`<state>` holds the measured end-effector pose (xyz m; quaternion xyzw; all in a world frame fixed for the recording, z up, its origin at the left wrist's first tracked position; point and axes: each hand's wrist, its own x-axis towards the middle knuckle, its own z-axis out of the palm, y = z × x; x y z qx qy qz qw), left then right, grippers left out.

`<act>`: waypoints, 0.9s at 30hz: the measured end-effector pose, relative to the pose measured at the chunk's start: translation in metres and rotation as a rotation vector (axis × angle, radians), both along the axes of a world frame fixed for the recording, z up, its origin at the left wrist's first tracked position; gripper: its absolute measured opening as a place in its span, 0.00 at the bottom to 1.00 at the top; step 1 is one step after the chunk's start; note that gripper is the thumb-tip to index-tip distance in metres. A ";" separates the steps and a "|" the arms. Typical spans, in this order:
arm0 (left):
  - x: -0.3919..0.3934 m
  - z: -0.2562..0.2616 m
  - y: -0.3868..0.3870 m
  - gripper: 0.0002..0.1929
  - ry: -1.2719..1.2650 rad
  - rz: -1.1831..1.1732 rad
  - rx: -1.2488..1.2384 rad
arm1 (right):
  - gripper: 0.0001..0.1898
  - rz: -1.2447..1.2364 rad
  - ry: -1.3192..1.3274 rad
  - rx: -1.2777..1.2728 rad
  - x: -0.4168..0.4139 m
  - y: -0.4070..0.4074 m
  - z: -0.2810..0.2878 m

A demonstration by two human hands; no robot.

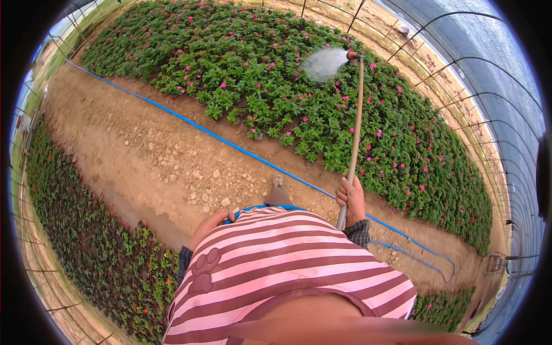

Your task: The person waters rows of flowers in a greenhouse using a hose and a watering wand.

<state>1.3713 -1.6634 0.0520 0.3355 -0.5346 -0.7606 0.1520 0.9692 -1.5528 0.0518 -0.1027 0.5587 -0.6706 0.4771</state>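
Observation:
My right hand is closed around the lower part of a long pale watering pole, which points away over a bed of green plants with pink and red flowers. At its far end an orange-red spray nozzle throws a white fan of water leftward onto the leaves. My left hand is at my waist, its fingers on a blue hose that passes across the front of my body.
The blue hose lies along the dirt path and loops at the right. Loose stones dot the path by my shoe. Another plant bed borders the left side. Curved metal hoops and sheeting rise at the right.

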 end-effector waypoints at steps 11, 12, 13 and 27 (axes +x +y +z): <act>-0.008 -0.004 0.017 0.11 -0.053 0.063 0.173 | 0.08 0.095 -0.082 -0.123 -0.001 -0.004 0.012; -0.011 -0.001 0.020 0.13 -0.095 0.002 0.003 | 0.08 0.096 -0.080 -0.129 -0.003 -0.002 0.011; -0.014 0.002 0.021 0.13 -0.093 0.004 0.003 | 0.08 0.098 -0.079 -0.129 -0.007 0.001 0.010; -0.089 0.035 0.081 0.09 -0.063 0.155 0.357 | 0.07 0.018 -0.024 0.016 -0.089 0.076 -0.007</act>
